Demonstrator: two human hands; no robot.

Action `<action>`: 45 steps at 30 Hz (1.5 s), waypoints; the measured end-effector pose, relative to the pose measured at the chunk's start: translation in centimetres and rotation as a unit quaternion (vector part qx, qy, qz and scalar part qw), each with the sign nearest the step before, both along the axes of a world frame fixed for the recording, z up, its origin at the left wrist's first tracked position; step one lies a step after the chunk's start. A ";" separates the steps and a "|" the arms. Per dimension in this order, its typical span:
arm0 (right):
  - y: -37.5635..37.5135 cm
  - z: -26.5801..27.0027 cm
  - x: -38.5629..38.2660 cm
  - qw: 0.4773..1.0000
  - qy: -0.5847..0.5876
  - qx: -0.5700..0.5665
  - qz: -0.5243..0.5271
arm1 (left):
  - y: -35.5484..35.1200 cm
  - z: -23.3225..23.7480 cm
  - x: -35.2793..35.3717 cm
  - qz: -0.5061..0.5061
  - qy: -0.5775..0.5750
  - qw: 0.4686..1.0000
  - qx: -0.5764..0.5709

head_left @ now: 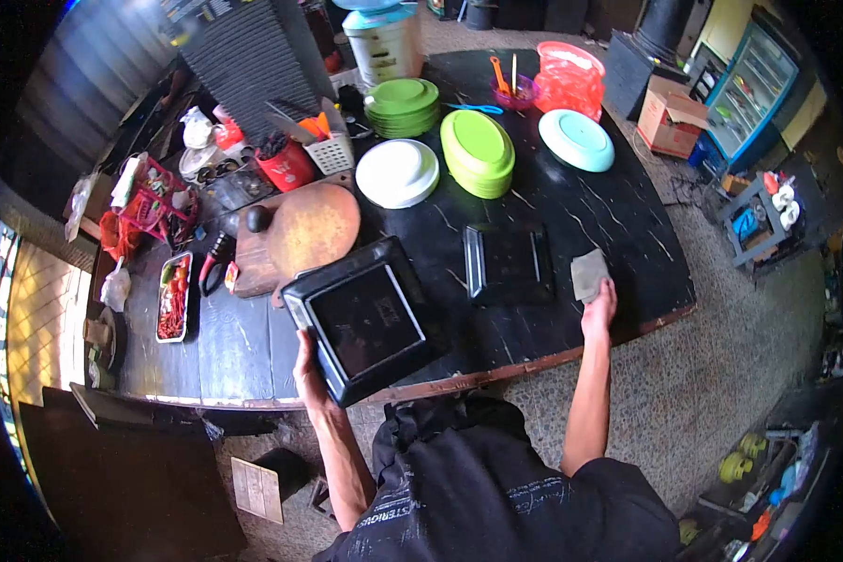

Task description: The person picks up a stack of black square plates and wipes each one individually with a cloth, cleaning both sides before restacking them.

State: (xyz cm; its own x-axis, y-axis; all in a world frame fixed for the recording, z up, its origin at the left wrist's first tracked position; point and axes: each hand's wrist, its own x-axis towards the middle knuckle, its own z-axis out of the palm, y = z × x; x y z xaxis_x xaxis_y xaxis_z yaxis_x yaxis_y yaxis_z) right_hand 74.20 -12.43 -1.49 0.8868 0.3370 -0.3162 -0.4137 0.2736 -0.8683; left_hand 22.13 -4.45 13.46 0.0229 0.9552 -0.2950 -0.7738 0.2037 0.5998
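My left hand (315, 377) grips the near left edge of a black square plate (365, 320), tilted up over the table's front edge with its underside toward me. At the right, my right hand (600, 307) holds a folded grey cloth (588, 273) just over the dark tabletop. Between the two hands another black square plate (508, 263) lies upside down on the table. Beyond it stand a stack of green oval plates (478, 155), white plates (397, 174) and a pale blue oval plate (577, 140).
Round and rectangular wooden boards (314, 225) lie left of the held plate. A tray of red chillies (173, 298) sits farther left. At the back are more green plates (402, 108), a white utensil basket (332, 154) and a red plastic bag (569, 81). The table edge (496, 373) runs before me.
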 end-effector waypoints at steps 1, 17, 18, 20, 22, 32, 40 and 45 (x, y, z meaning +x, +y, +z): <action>-0.2 1.1 -0.5 0.989 0.064 0.120 0.051 | 0.3 -0.3 -0.3 -0.018 -0.020 1.000 0.003; 10.2 20.3 -37.8 0.669 -0.665 -0.079 0.321 | 3.3 0.0 -2.4 -0.198 -0.080 0.977 0.008; 10.3 20.1 -39.5 0.660 -0.673 -0.074 0.326 | 3.6 -0.3 -2.4 -0.199 -0.074 0.977 0.028; 10.1 21.2 -41.5 0.614 -0.704 -0.025 0.356 | 4.5 -0.6 -2.9 -0.169 -0.127 0.977 0.001; 9.2 21.7 -43.1 0.597 -0.715 -0.036 0.362 | 5.0 -0.3 -3.7 -0.184 -0.189 0.964 0.015; 6.7 18.8 -40.7 0.569 -0.734 -0.092 0.358 | 6.9 0.0 -5.5 -0.194 -0.191 0.962 0.006; 10.4 17.7 -36.4 0.676 -0.682 -0.139 0.243 | 7.7 -0.6 -5.5 -0.157 -0.011 0.987 0.042; 12.3 16.3 -38.9 0.641 -0.668 -0.128 0.355 | 7.2 -1.1 -3.2 -0.110 0.203 0.971 0.062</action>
